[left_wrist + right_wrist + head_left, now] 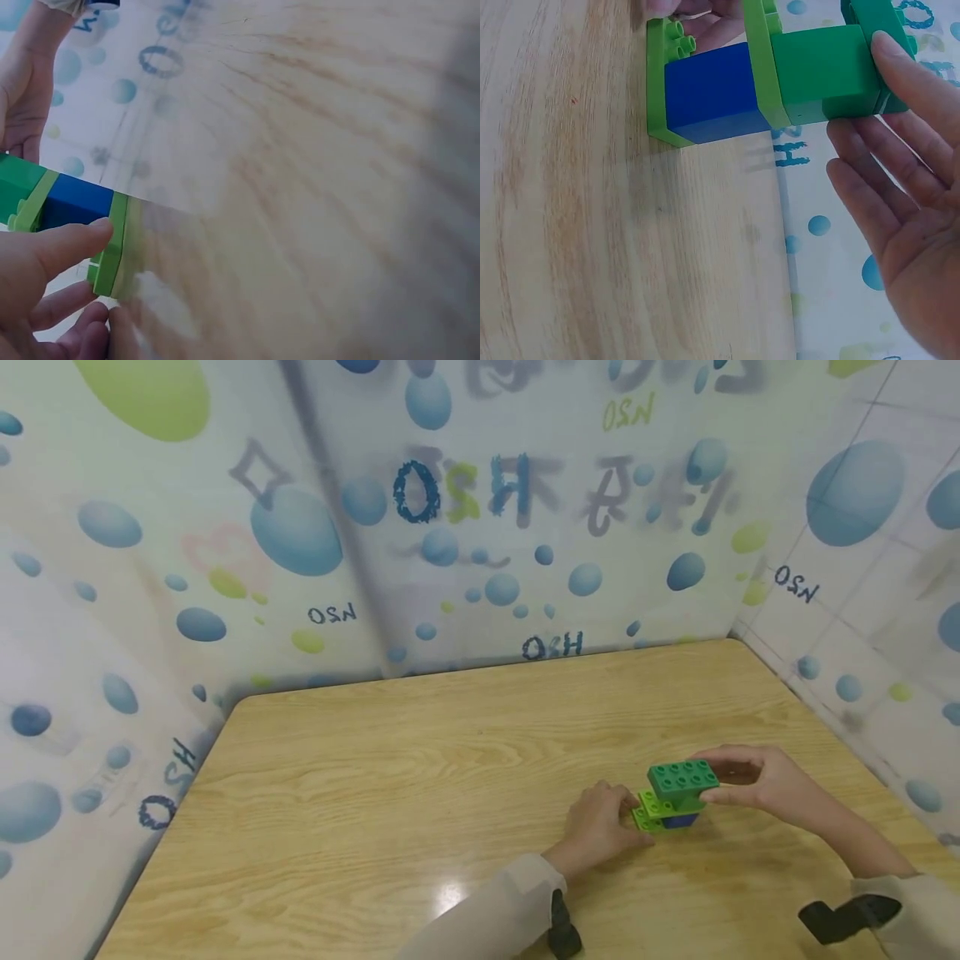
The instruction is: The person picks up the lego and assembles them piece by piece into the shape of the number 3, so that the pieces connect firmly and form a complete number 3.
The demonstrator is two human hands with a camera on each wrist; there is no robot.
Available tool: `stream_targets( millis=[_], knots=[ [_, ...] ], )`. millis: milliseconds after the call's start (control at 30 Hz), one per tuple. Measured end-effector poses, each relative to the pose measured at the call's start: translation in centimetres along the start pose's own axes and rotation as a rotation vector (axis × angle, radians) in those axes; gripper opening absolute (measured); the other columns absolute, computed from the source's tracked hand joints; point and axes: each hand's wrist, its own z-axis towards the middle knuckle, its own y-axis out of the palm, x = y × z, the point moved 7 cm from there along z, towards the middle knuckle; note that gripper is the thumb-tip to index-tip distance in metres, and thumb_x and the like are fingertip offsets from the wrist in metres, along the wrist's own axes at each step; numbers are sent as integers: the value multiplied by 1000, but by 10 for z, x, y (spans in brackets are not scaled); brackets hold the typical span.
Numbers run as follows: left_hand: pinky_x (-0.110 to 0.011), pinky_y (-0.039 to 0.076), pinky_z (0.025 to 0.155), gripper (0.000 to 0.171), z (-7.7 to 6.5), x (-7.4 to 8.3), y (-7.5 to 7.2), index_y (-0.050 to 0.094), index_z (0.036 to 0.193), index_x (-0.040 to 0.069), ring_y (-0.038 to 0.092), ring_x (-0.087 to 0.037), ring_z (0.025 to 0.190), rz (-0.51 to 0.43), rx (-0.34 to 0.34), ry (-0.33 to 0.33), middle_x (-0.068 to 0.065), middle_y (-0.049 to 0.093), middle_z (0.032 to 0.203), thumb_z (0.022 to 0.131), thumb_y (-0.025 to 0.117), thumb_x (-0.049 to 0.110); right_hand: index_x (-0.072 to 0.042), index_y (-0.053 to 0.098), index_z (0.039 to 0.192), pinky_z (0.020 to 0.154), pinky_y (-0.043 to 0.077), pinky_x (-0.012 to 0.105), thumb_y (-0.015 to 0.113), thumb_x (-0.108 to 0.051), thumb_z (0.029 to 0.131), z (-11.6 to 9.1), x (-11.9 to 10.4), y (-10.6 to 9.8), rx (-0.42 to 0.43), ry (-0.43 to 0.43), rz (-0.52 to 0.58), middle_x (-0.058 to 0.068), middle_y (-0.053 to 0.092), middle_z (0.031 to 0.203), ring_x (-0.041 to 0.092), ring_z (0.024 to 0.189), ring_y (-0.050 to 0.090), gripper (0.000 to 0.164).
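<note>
A stack of toy building bricks stands on the table at the right of the head view. From the bottom it has a light green plate (pixel 657 90), a blue brick (pixel 712 94), another light green plate (pixel 769 82), a green brick (pixel 821 67) and a studded green top piece (pixel 682 777). My left hand (pixel 600 822) holds the left end of the bottom plate between thumb and fingers. At the other side, my right hand (pixel 772 785) pinches the green top piece, its thumb (pixel 907 67) on one face and fingers on the opposite side.
The wooden table (pixel 375 793) reaches to a wall covering (pixel 465 527) printed with blue and green bubbles at the back and sides. Dark straps (pixel 855 918) sit at both sleeve cuffs.
</note>
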Motion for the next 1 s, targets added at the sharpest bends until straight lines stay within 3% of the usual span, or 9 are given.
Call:
stream_targets(
  millis=[267,500,600,733,933,1000],
  knots=[
    [-17,35,62,39,-2,1,-3,66,103,15,44,-1,74,-60,4,13,9,50,83,70,80,30,7,54,118,75,47,21,69,-1,79,-2,1,2,-11,-54,27,-17,59,109,2,95,58,43],
    [-18,38,66,39,-6,3,-8,64,106,13,47,-2,80,-164,10,10,8,50,89,72,79,25,19,45,120,73,48,21,69,0,78,-12,18,7,-56,12,63,-22,57,106,-2,93,57,52],
    [-18,40,66,44,-7,8,-11,60,111,12,49,-3,80,-227,25,20,8,50,91,73,78,23,18,46,119,74,48,21,68,-1,79,-14,25,9,-60,29,79,-22,58,105,0,92,57,50],
    [-17,41,66,46,-7,14,-13,58,113,11,49,-4,77,-281,52,46,7,50,89,73,78,23,14,50,118,74,48,23,68,-4,81,-15,33,14,-68,58,109,-13,62,103,4,91,59,45],
    [-16,41,66,43,-9,17,-13,58,112,12,48,-4,76,-320,75,45,7,49,86,74,77,20,17,45,122,72,49,26,68,-8,82,-17,38,19,-44,134,106,15,62,106,6,89,60,52],
    [-16,41,66,43,-9,18,-14,58,111,12,49,-4,77,-333,80,40,7,49,86,73,78,19,15,45,123,73,49,27,68,-9,82,-18,40,20,-38,146,114,14,62,106,6,89,60,52]
  ],
)
